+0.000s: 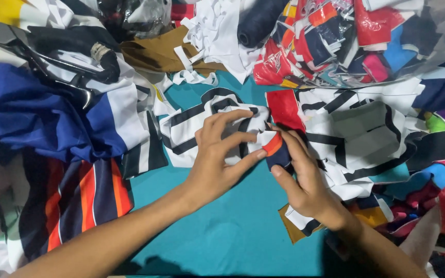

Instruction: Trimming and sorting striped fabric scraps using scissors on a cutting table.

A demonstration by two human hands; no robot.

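A small scrap of navy, orange and white cloth (275, 148) is pinched between both hands over a teal cloth surface (222, 231). My left hand (217, 159) grips its left edge with thumb and fingertips. My right hand (305, 180) holds its right side, thumb under the navy part. Just behind the hands lies a white piece with black stripes (191, 128), and a red scrap (284, 109) sits beside it.
Large black shears (52, 72) rest on a blue and white fabric pile (37, 118) at the left. A striped navy and orange cloth (78, 198) lies below it. A clear bag of mixed scraps (346, 41) stands at the back right. White and black striped offcuts (361, 134) crowd the right.
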